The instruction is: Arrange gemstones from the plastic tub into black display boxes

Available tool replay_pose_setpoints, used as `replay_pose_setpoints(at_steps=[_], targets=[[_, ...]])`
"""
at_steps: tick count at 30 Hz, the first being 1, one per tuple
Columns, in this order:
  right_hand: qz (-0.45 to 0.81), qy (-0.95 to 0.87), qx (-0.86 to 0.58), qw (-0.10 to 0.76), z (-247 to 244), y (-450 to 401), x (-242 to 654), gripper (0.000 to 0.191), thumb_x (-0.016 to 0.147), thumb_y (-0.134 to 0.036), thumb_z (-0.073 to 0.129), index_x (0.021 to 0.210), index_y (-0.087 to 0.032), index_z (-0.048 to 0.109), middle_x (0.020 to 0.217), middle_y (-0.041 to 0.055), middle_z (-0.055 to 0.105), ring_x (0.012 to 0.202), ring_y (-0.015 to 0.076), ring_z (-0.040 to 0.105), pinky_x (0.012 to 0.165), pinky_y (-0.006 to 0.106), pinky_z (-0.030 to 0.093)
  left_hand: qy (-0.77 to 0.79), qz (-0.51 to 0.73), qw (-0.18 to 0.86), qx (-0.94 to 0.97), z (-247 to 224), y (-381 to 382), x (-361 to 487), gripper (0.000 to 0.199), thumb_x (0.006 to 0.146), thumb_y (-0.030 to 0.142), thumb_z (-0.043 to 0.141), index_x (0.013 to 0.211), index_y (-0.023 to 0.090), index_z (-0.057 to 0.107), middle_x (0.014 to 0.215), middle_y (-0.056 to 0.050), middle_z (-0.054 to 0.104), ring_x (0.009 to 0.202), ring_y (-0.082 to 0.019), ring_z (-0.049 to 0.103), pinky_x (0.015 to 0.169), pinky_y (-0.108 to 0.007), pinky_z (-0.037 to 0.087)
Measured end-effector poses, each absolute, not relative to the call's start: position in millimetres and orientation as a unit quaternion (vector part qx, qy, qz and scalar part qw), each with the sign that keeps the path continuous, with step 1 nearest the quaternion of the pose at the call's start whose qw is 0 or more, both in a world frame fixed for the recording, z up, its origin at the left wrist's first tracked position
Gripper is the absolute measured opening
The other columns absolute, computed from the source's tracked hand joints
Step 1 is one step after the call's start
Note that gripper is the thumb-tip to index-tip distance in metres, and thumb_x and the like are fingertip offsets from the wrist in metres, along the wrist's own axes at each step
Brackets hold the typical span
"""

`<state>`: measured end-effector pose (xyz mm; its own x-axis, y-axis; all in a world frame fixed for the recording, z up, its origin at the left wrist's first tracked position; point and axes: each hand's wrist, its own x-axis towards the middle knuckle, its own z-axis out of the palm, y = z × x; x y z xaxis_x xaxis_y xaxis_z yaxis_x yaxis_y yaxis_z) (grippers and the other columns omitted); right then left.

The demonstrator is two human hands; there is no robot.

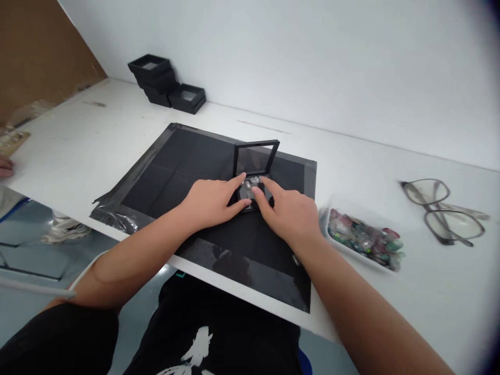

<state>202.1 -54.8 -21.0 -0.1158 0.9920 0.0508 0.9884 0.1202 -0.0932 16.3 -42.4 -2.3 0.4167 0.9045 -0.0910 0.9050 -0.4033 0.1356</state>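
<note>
A small black display case (257, 141) stands with its clear, black-framed lid raised, on a black mat (164, 172). Several small clear, shiny pieces (253, 180) lie in its base. My left hand (209, 203) reaches over the base's left side, thumb and index finger spread apart, their tips at the pieces and the near edge. From the right comes my right hand (295, 211), its index finger and thumb apart and touching the pieces or the base beside them. The other fingers of both hands are partly hidden.
Black frame boxes (154, 78) are stacked against the wall. A white tray (332, 240) of colourful wrapped pieces is right of the mat, with eyeglasses (443, 211) beyond. Another person's hand (5, 166) shows at the left edge. A small metallic item (296, 259) lies by my right wrist.
</note>
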Motion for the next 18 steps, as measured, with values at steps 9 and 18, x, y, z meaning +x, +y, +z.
replay_pose_setpoints(at_steps=[9,18], targets=[[0.043,-0.742,-0.664,0.082,-18,-65,210,0.062,0.100,-0.057,0.030,0.146,-0.022,0.052,0.079,0.0067,0.077,0.072,0.0274,0.072,0.059,0.032,0.039,0.537,0.018,0.078,0.840,-3,-44,15,0.071,0.096,0.058,0.041,0.155,0.021,0.030,0.097,-0.002,0.075,0.075,-0.019,0.069,0.053,-0.028,0.033],[0.037,-0.719,-0.653,0.234,11,-105,207,0.044,0.097,-0.051,0.046,0.113,-0.023,0.076,0.060,0.0016,0.066,0.055,0.0167,0.062,0.053,0.027,0.036,0.529,0.425,0.055,0.733,3,-47,8,0.039,0.098,0.048,0.048,0.124,0.024,0.065,0.068,0.003,0.065,0.058,-0.008,0.054,0.061,-0.022,0.044]])
